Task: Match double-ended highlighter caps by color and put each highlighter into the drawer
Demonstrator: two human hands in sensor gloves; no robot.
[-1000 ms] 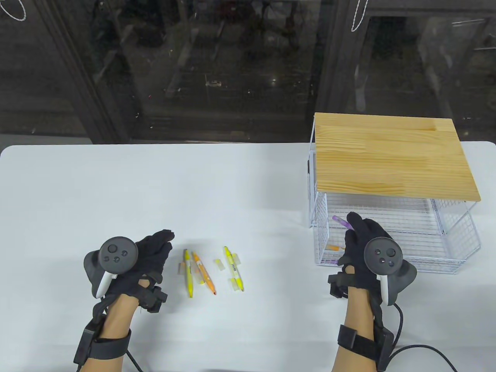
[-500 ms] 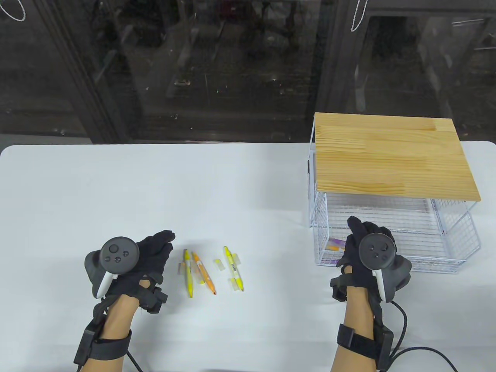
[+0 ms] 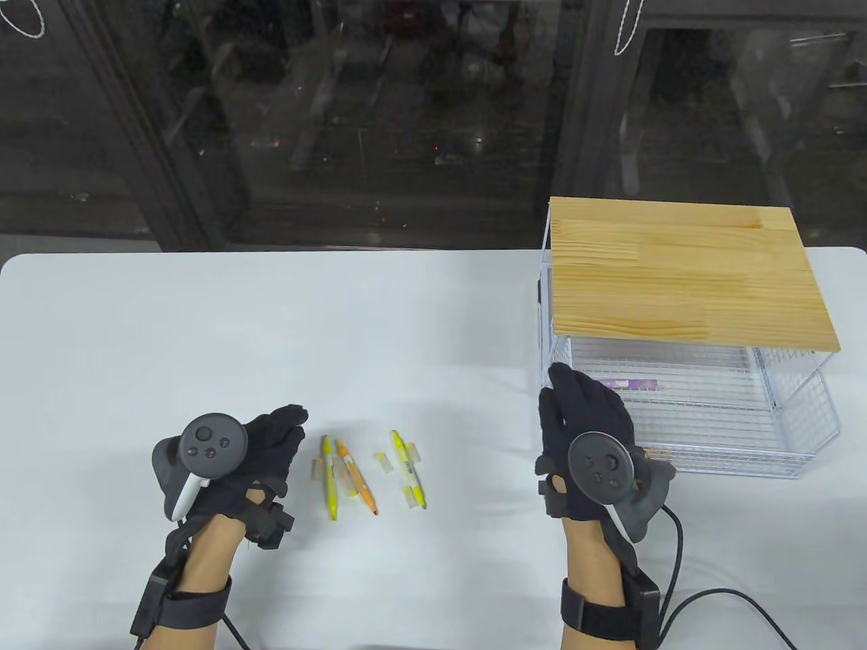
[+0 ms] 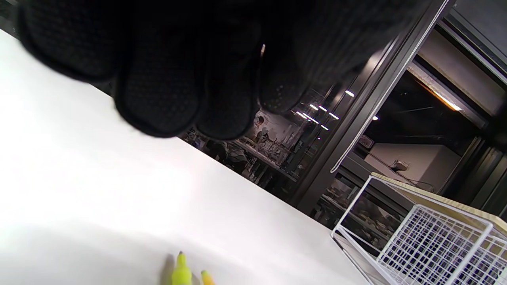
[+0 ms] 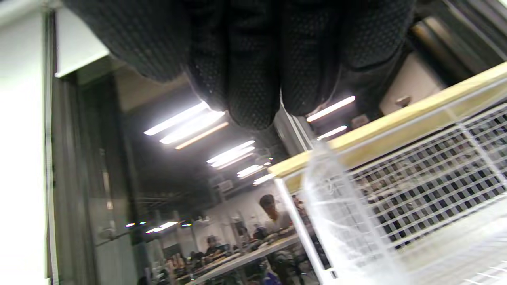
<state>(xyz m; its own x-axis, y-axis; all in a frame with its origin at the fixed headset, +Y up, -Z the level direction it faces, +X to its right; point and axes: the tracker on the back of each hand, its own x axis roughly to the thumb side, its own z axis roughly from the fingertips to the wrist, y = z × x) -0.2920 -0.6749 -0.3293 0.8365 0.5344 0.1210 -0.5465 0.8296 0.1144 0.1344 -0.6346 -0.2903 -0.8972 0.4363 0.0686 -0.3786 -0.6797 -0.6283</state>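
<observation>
Right hand (image 3: 584,423) hovers at the front left corner of the white wire drawer (image 3: 792,433), fingers straight and together, holding nothing; its tracker sits over the drawer's front rim. In the right wrist view the gloved fingertips (image 5: 253,99) hang side by side with nothing between them, and the drawer's mesh wall fills the lower right.

Inside the drawer, toward its back under the edge of the wooden top (image 3: 684,271), lies a purple highlighter (image 3: 633,384), set crosswise. A small orange piece shows at the drawer's front rim, right beside the right hand's tracker; what it is cannot be told.

Left hand (image 3: 261,450) rests on the white table (image 3: 271,325), well to the left of the drawer, fingers relaxed and loosely extended, gripping nothing. Between this hand and the drawer, much nearer the hand, lie three highlighters: a yellow one (image 3: 328,476) closest to the left hand, an orange one (image 3: 357,479) touching it, and another yellow one (image 3: 408,468) a little nearer the drawer. Several pale translucent caps (image 3: 385,462) lie among them.
</observation>
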